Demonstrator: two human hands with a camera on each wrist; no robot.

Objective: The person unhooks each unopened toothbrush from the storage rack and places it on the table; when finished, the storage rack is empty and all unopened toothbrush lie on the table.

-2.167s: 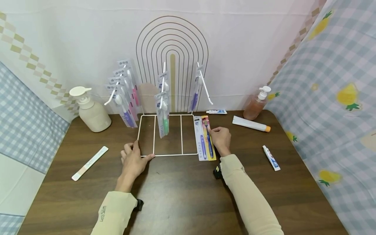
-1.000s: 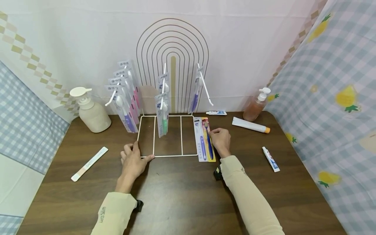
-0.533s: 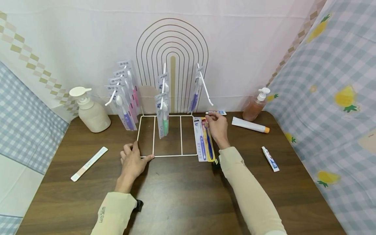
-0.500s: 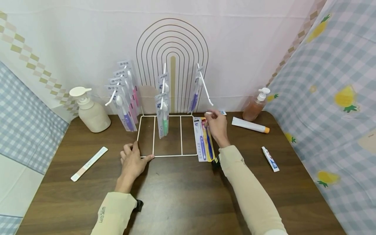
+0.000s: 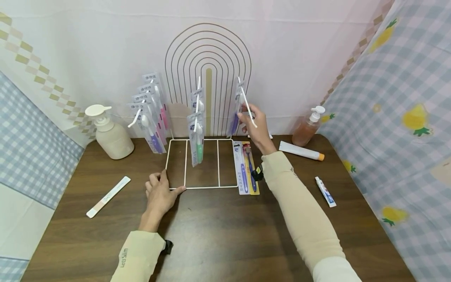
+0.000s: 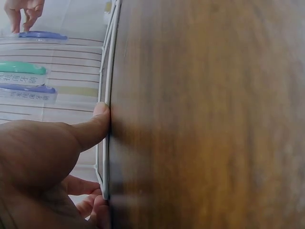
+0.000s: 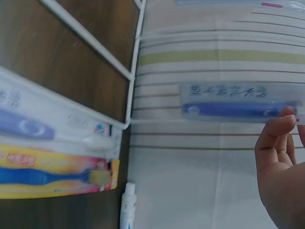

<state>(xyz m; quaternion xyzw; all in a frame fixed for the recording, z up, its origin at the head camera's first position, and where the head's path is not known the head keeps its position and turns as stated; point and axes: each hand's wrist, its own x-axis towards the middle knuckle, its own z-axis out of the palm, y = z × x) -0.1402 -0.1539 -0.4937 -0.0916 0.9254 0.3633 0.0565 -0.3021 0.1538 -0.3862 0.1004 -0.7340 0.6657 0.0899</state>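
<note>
A white wire display rack stands on the table, with packaged toothbrushes on its three hooks. My left hand grips the rack's front left corner; the left wrist view shows the thumb along the front wire and the fingers bent round the corner. My right hand is up at the right hook, pinching the edge of a packaged purple toothbrush that hangs there. On the table along the rack's right side lie a white-carded purple toothbrush and a yellow-carded blue toothbrush.
Several packaged toothbrushes hang on the left hook, others on the middle hook. A cream pump bottle stands left, an amber pump bottle right. Toothpaste tubes and a long white packet lie on the table.
My right hand has left the yellow-carded toothbrush on the table and risen to the purple one on the right hook. The left hand has stayed on the rack corner.
</note>
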